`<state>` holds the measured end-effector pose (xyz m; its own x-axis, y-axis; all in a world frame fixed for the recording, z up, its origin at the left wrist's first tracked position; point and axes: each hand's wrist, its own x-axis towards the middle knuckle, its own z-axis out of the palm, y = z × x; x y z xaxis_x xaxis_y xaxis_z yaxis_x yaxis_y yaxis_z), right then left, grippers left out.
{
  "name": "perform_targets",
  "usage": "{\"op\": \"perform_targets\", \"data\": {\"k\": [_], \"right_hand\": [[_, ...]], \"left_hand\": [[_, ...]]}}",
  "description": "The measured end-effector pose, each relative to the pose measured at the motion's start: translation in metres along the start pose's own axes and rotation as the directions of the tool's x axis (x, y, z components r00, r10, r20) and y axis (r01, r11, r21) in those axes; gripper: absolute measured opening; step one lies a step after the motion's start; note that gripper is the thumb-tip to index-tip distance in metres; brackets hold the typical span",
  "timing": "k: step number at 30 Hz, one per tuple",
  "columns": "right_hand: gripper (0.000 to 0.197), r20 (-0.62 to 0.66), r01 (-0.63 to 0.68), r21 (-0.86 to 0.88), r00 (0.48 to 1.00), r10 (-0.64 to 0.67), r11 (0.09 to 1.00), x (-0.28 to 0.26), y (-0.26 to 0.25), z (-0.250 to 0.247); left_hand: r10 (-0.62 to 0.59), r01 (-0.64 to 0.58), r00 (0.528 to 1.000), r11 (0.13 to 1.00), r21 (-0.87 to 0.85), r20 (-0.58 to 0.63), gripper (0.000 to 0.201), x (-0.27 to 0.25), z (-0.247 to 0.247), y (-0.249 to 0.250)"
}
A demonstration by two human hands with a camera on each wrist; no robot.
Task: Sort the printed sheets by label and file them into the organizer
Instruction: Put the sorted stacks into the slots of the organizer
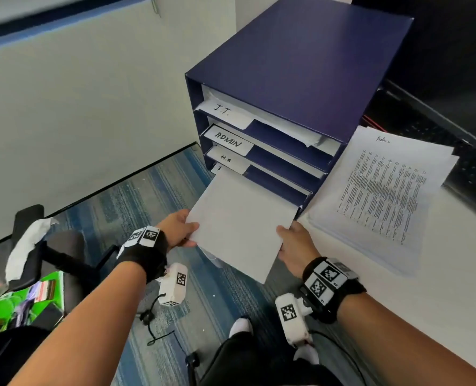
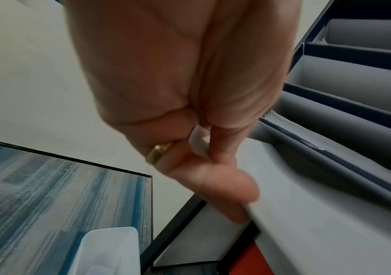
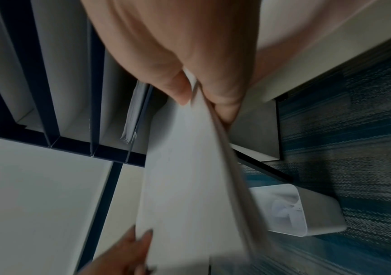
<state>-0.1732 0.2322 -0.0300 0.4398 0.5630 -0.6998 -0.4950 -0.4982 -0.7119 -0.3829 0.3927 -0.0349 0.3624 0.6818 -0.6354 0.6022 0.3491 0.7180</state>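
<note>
At 9 o'clock in the head view, a black chair [image 1: 33, 246] with a white cloth draped on its arm stands on the blue striped carpet [image 1: 153, 190]. Toward 7 o'clock of centre, the left hand [image 1: 177, 228] pinches the left edge of a bundle of sheets [image 1: 239, 224], thumb on top and fingers beneath; the left wrist view shows a gold ring [image 2: 157, 154] on one finger. The bundle shows a blank white face (no print visible on this side) and its far edge sits in the lowest slot of the dark blue organizer [image 1: 300, 79], which stands at 12 o'clock on the white desk [image 1: 440, 288]. The upper slots carry tabs reading I.T. [image 1: 222, 110], ADMIN [image 1: 228, 139] and H.R [image 1: 225, 158]; the lowest tab is mostly covered. At 5 o'clock of the bundle, the right hand [image 1: 296, 247] grips its near right corner, thumb above and fingers below. At 3 o'clock, a stack of printed pages [image 1: 381, 196] lies on the desk just beside the organizer, its top page headed with a handwritten word. A black keyboard [image 1: 470, 168] lies beyond it.
</note>
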Motion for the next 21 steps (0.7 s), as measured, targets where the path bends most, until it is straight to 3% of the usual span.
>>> {"op": "perform_targets", "data": {"k": [2,5,8,11,14,16,17,19,21], "right_hand": [[0.02,0.086,-0.071,0.002,0.994,0.07,0.997,-0.008,0.002,-0.001],[0.007,0.173,-0.102,0.008,0.98,0.099,0.995,-0.016,-0.003,0.003],[0.01,0.079,-0.071,0.188,0.995,0.057,0.98,-0.004,-0.017,0.008],[0.014,0.057,-0.024,0.418,0.998,0.0,0.908,0.005,-0.034,0.015],[0.019,0.077,0.016,0.423,0.996,-0.053,0.906,0.009,-0.04,0.025],[0.034,0.062,0.032,0.434,0.996,-0.066,0.901,0.006,-0.042,0.026],[0.039,0.067,0.034,0.433,0.995,-0.07,0.901,0.004,-0.042,0.024],[0.041,0.088,0.01,0.422,0.995,-0.051,0.907,0.001,-0.041,0.018],[0.035,0.096,-0.034,0.395,0.995,-0.004,0.918,-0.002,-0.037,0.006]], "left_hand": [[0.04,-0.04,0.999,0.998,-0.038,-0.006,0.024,0.015,0.006,0.021],[0.092,-0.099,0.993,0.991,-0.095,-0.077,0.017,0.039,0.016,0.051],[0.103,-0.13,0.985,0.969,-0.21,-0.136,0.005,0.059,0.025,0.075],[0.07,-0.132,0.975,0.944,-0.302,-0.21,0.011,0.076,0.03,0.09],[0.066,-0.143,0.957,0.955,-0.26,-0.283,0.004,0.085,0.036,0.102],[0.035,-0.13,0.948,0.951,-0.282,-0.317,0.012,0.092,0.04,0.101],[0.021,-0.12,0.951,0.944,-0.307,-0.31,0.003,0.092,0.043,0.102],[0.018,-0.128,0.953,0.929,-0.348,-0.302,0.029,0.094,0.045,0.1],[0.055,-0.152,0.947,0.945,-0.291,-0.316,0.039,0.091,0.049,0.096]]}}
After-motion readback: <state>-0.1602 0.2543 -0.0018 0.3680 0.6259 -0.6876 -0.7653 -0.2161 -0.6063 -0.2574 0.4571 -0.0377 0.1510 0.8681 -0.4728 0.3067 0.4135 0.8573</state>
